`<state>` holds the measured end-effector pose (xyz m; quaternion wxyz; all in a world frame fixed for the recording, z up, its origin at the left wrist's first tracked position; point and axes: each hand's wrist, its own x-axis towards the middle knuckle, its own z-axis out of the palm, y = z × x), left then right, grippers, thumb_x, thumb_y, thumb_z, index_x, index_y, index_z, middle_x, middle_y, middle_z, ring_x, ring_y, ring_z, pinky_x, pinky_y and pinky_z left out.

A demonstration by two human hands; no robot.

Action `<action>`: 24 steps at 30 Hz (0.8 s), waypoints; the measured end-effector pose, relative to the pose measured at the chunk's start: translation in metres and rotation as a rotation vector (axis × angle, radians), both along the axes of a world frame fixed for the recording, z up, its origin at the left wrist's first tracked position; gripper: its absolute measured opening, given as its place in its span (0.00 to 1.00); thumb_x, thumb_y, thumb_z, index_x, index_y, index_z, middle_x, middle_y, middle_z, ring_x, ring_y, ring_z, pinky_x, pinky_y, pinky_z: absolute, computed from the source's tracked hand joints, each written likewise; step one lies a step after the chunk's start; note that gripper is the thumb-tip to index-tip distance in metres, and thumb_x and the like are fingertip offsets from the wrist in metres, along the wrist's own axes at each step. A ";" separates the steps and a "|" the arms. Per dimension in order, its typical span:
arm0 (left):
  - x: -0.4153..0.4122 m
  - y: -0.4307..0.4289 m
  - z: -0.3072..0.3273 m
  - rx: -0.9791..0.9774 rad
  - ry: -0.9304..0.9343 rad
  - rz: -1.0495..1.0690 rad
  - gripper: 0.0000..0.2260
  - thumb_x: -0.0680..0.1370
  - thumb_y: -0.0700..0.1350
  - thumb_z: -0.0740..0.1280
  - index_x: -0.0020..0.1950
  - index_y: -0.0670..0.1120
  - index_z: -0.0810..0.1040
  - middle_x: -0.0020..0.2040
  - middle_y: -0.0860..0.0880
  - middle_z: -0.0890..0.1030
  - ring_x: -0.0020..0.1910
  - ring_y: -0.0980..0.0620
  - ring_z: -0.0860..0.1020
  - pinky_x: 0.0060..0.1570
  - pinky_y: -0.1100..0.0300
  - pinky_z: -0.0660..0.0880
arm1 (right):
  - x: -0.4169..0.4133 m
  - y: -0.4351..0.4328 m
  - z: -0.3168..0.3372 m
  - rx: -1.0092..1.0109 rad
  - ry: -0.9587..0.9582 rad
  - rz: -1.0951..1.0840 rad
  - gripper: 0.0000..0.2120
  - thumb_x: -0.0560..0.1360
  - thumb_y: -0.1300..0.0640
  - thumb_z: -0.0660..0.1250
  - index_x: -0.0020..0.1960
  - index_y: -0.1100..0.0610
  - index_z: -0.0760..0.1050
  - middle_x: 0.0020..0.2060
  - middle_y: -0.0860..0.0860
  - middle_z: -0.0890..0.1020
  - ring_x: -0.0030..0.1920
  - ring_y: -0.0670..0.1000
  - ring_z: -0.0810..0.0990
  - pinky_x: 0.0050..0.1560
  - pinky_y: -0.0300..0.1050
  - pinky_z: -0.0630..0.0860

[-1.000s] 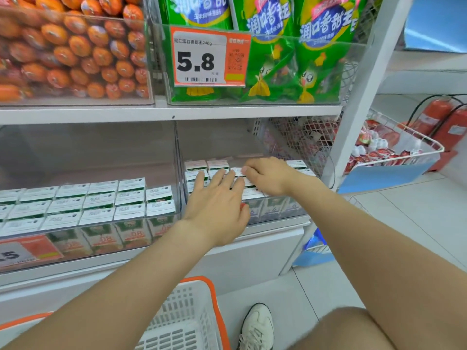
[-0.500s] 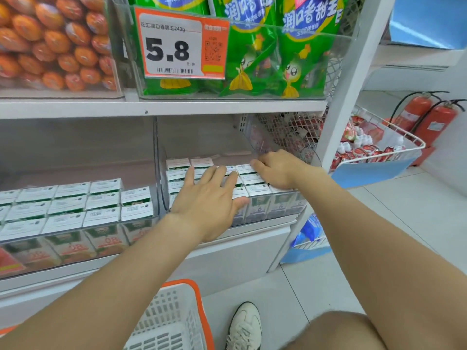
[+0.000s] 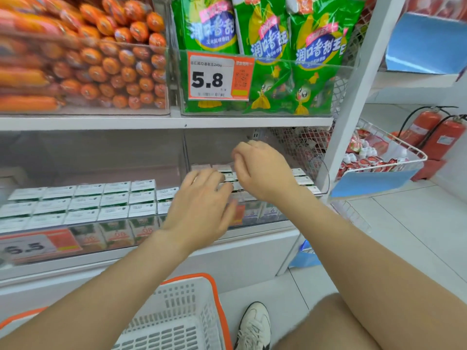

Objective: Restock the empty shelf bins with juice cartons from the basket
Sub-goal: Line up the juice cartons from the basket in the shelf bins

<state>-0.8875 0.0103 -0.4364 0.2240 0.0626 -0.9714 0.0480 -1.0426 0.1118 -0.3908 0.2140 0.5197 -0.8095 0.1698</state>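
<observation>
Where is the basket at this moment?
In the head view, the basket is at the bottom of the frame, left of centre. It is below the shelf's white base panel and just left of the white shoe.

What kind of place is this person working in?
Most likely a small grocery or convenience shop: clear shelf bins packed with juice cartons, a price tag reading 5.8 in front of green snack bags, and a shopping basket below the arms.
</observation>
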 end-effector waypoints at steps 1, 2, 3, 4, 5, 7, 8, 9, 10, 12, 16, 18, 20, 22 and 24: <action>0.020 -0.009 0.002 0.013 0.080 -0.013 0.16 0.82 0.53 0.60 0.52 0.46 0.83 0.52 0.46 0.82 0.57 0.41 0.77 0.59 0.44 0.72 | 0.021 -0.006 0.007 -0.006 -0.009 0.039 0.15 0.79 0.51 0.56 0.53 0.56 0.79 0.43 0.54 0.82 0.44 0.61 0.80 0.41 0.55 0.77; 0.041 -0.020 0.005 0.027 0.141 -0.004 0.12 0.80 0.51 0.62 0.48 0.46 0.82 0.47 0.48 0.81 0.52 0.41 0.77 0.53 0.45 0.72 | 0.042 -0.012 0.012 0.000 -0.012 0.074 0.14 0.79 0.51 0.57 0.53 0.55 0.79 0.42 0.53 0.82 0.43 0.60 0.80 0.40 0.54 0.77; 0.063 -0.032 0.008 0.034 0.184 0.022 0.10 0.79 0.49 0.63 0.46 0.46 0.82 0.44 0.48 0.80 0.48 0.42 0.77 0.50 0.45 0.72 | 0.061 -0.020 0.016 0.012 -0.010 0.111 0.13 0.79 0.51 0.58 0.53 0.54 0.79 0.42 0.52 0.82 0.42 0.60 0.80 0.39 0.53 0.77; 0.084 -0.045 0.010 0.031 0.212 0.052 0.09 0.79 0.48 0.63 0.45 0.46 0.81 0.42 0.49 0.79 0.46 0.42 0.76 0.47 0.45 0.72 | 0.080 -0.027 0.019 0.029 -0.010 0.154 0.12 0.79 0.51 0.59 0.53 0.53 0.78 0.41 0.52 0.82 0.41 0.60 0.80 0.38 0.52 0.77; 0.105 -0.060 0.012 0.021 0.234 0.086 0.08 0.79 0.47 0.64 0.45 0.46 0.80 0.41 0.49 0.78 0.44 0.43 0.76 0.45 0.46 0.71 | 0.098 -0.037 0.019 0.052 -0.010 0.204 0.11 0.78 0.52 0.59 0.54 0.54 0.78 0.41 0.51 0.82 0.41 0.60 0.81 0.37 0.52 0.77; 0.144 -0.091 0.019 -0.014 0.247 0.147 0.06 0.78 0.46 0.65 0.45 0.46 0.79 0.41 0.49 0.77 0.43 0.42 0.75 0.43 0.47 0.69 | 0.135 -0.059 0.019 0.103 -0.011 0.292 0.10 0.78 0.54 0.62 0.56 0.54 0.78 0.43 0.51 0.81 0.43 0.59 0.81 0.37 0.51 0.76; 0.163 -0.107 0.022 -0.030 0.242 0.185 0.06 0.78 0.46 0.64 0.45 0.46 0.79 0.40 0.49 0.77 0.42 0.42 0.75 0.43 0.48 0.69 | 0.153 -0.072 0.018 0.127 -0.020 0.327 0.11 0.78 0.55 0.63 0.58 0.54 0.78 0.45 0.51 0.81 0.45 0.59 0.81 0.37 0.51 0.76; 0.180 -0.123 0.024 -0.045 0.227 0.237 0.07 0.78 0.47 0.63 0.44 0.47 0.78 0.40 0.50 0.76 0.42 0.42 0.74 0.44 0.48 0.68 | 0.172 -0.085 0.017 0.138 -0.032 0.363 0.12 0.78 0.56 0.63 0.59 0.53 0.78 0.46 0.52 0.81 0.46 0.59 0.81 0.38 0.52 0.76; 0.197 -0.139 0.027 -0.063 0.203 0.308 0.08 0.78 0.49 0.62 0.43 0.48 0.78 0.40 0.50 0.76 0.43 0.42 0.74 0.46 0.48 0.67 | 0.190 -0.098 0.017 0.140 -0.041 0.394 0.12 0.77 0.56 0.64 0.60 0.53 0.78 0.47 0.52 0.80 0.46 0.59 0.80 0.39 0.53 0.77; 0.227 -0.171 0.030 -0.070 0.130 0.505 0.10 0.78 0.51 0.61 0.42 0.49 0.78 0.40 0.51 0.76 0.46 0.42 0.73 0.52 0.46 0.66 | 0.227 -0.125 0.015 0.116 -0.031 0.442 0.12 0.76 0.57 0.64 0.59 0.54 0.78 0.46 0.52 0.80 0.47 0.59 0.79 0.40 0.52 0.77; 0.276 -0.227 0.041 0.232 -0.047 0.854 0.10 0.81 0.53 0.62 0.55 0.48 0.76 0.56 0.44 0.75 0.59 0.38 0.73 0.58 0.42 0.69 | 0.295 -0.183 0.015 0.066 -0.026 0.507 0.14 0.75 0.55 0.61 0.55 0.57 0.80 0.47 0.55 0.81 0.49 0.60 0.77 0.47 0.54 0.77; 0.303 -0.251 0.039 0.327 -0.112 0.861 0.18 0.81 0.58 0.60 0.64 0.48 0.74 0.63 0.43 0.72 0.64 0.37 0.71 0.62 0.41 0.69 | 0.325 -0.214 0.017 0.064 -0.008 0.533 0.13 0.76 0.56 0.63 0.57 0.58 0.79 0.50 0.56 0.81 0.51 0.60 0.77 0.50 0.55 0.76; 0.328 -0.267 0.035 0.396 -0.162 0.813 0.34 0.74 0.68 0.53 0.72 0.50 0.70 0.69 0.45 0.70 0.69 0.39 0.69 0.67 0.39 0.66 | 0.349 -0.245 0.019 0.098 -0.010 0.545 0.13 0.77 0.57 0.65 0.59 0.60 0.77 0.52 0.58 0.80 0.53 0.61 0.76 0.52 0.55 0.74; 0.347 -0.278 0.030 0.450 -0.240 0.751 0.46 0.64 0.76 0.50 0.77 0.53 0.66 0.75 0.49 0.65 0.74 0.41 0.66 0.71 0.39 0.62 | 0.363 -0.278 0.017 0.221 0.018 0.490 0.15 0.79 0.56 0.65 0.64 0.61 0.73 0.58 0.58 0.78 0.58 0.60 0.75 0.57 0.52 0.72; 0.358 -0.292 0.025 0.453 -0.288 0.703 0.51 0.60 0.82 0.55 0.78 0.57 0.65 0.78 0.52 0.61 0.76 0.43 0.64 0.74 0.39 0.62 | 0.371 -0.312 0.009 0.344 0.012 0.390 0.18 0.80 0.56 0.63 0.67 0.62 0.70 0.62 0.59 0.76 0.63 0.61 0.73 0.62 0.52 0.70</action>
